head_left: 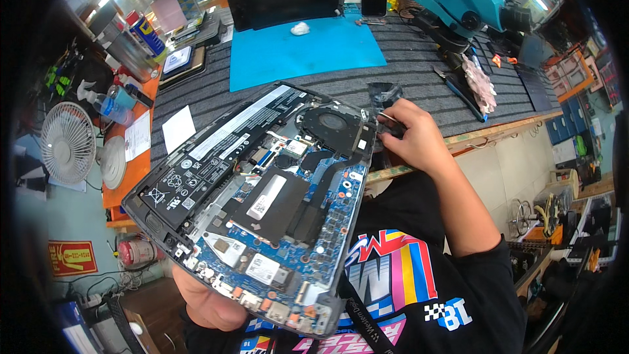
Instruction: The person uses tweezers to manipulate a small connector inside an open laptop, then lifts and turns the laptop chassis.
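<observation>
Desk fan (67, 142): one, white, far left, well clear of the action.
Left hand (208, 301): under the near edge of the laptop, propping it up; fingers hidden beneath, so I can't tell how they're curled.
Open laptop (255, 203): one, back cover off, tilted in mid-air over the lap, blue board and black battery showing.
Cooling fan (331, 121): one, black, at the raised far corner.
Right hand (419, 141): at the laptop's right edge, fingertips pinched together on a small dark part (392, 128) beside the hinge corner.
Blue mat (304, 52): one, on the grey bench behind.
Microscope (458, 0): one, teal, back right.
Risk: only one palm supports it; a tug at the corner could tip it off.
</observation>
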Available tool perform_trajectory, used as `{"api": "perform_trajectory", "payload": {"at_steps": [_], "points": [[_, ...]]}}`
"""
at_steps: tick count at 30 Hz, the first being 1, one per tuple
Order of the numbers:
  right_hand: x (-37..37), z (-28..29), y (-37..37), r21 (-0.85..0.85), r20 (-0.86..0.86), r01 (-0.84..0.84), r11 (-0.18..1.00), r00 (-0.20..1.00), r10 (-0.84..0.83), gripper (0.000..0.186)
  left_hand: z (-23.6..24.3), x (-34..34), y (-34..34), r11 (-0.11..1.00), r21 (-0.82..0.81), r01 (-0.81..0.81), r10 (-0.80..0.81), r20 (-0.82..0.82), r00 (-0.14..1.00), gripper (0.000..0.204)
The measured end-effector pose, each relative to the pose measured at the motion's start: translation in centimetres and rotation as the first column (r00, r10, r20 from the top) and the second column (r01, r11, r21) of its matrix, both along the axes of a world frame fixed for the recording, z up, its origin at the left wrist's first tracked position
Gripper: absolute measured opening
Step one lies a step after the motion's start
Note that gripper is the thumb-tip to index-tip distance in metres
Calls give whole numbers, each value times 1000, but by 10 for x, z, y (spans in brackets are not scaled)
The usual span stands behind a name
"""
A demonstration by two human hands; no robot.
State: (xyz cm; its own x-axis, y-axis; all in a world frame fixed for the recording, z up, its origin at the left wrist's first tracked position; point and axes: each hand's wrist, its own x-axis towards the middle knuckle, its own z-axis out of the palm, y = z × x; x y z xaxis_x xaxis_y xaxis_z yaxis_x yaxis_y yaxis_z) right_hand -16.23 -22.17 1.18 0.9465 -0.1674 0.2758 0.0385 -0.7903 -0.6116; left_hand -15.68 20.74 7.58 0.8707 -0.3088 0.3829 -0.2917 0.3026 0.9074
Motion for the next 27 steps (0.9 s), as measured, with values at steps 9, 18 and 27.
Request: {"api": "perform_trajectory", "payload": {"at_steps": [9,18,27], "points": [[-2,3,-16,70,31,40,997,999,-43,42,-12,6,41,987,11,-163,163,-122,979,79],[-8,-5,-30,300,49,96,949,992,-116,51,-9,28,59,995,-98,-19,9,-100,995,47],[-17,6,17,347,-128,1,938,991,47,66,-32,136,91,978,-118,175,-196,-206,959,87]]}}
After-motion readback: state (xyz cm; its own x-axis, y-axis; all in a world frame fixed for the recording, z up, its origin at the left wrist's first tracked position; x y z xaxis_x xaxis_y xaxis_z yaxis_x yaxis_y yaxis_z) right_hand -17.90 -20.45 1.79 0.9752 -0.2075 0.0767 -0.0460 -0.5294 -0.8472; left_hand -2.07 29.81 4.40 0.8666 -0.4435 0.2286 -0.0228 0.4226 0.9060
